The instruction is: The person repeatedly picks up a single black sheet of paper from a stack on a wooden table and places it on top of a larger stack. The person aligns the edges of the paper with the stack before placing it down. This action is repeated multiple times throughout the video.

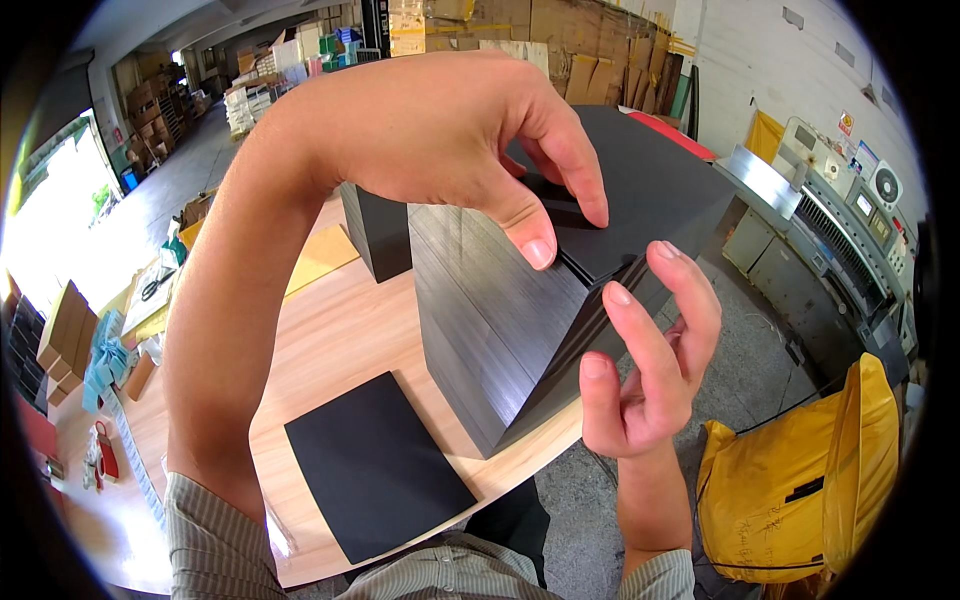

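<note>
A tall stack of black sheets (500, 310) stands on the wooden table in front of me, its layered edges showing on the side. My left hand (480, 140) arches over the stack with thumb and fingers apart. Its thumb lies by the upper edge and its fingertips reach down to the dark top surface. At the near right corner is my right hand (655, 360), fingers half bent and spread, fingertips against the edges of the upper sheets. Beside that corner, a few upper sheets stand slightly apart. One flat black sheet (380, 465) lies on the table at the front.
The wooden table (340, 330) bears another black stack (378, 230) behind. Red-handled scissors (105, 450), a pale blue strip (130, 450) and brown boxes (65, 340) lie left. A yellow covered bundle (800, 480) stands right on the floor, below a grey machine (830, 230).
</note>
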A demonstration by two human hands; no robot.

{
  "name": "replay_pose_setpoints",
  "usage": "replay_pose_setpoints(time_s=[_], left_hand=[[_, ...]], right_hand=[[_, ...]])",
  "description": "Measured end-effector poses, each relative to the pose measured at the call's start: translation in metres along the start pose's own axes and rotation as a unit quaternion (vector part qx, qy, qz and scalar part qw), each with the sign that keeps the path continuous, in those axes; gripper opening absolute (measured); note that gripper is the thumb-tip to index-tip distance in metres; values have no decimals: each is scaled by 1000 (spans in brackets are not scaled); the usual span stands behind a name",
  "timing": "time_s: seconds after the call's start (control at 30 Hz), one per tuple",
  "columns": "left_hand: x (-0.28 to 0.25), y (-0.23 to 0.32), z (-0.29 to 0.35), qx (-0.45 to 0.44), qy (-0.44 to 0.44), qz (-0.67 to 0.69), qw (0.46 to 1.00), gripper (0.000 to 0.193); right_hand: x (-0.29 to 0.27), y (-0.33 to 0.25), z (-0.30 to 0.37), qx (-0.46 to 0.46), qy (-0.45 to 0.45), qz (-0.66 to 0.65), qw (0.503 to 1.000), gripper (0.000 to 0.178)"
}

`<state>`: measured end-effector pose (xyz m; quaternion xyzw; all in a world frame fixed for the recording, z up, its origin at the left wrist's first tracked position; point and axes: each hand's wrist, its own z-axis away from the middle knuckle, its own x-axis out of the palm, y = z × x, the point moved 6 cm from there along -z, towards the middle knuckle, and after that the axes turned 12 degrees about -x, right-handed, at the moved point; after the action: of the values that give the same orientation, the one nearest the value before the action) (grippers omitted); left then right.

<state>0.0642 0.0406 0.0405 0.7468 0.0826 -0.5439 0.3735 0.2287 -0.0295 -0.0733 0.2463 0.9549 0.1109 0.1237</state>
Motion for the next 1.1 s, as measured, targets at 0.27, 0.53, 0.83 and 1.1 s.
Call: replay_pose_setpoints(time_s=[0.27, 0.53, 0.83, 1.1], left_hand=[[1, 0, -1, -1, -2, 13, 1000, 41], [-1, -1, 0, -4, 1, -3, 1000, 41], [1, -9, 0, 12, -7, 48, 999, 42], [2, -10, 0, 43, -6, 53, 998, 43]], right_hand=[[0, 0, 1, -3, 3, 3, 1000, 39], [3, 1, 0, -4, 2, 7, 1000, 39], [4, 2, -3, 6, -3, 1, 1000, 39], [2, 3, -8, -6, -88, 40, 995, 44]])
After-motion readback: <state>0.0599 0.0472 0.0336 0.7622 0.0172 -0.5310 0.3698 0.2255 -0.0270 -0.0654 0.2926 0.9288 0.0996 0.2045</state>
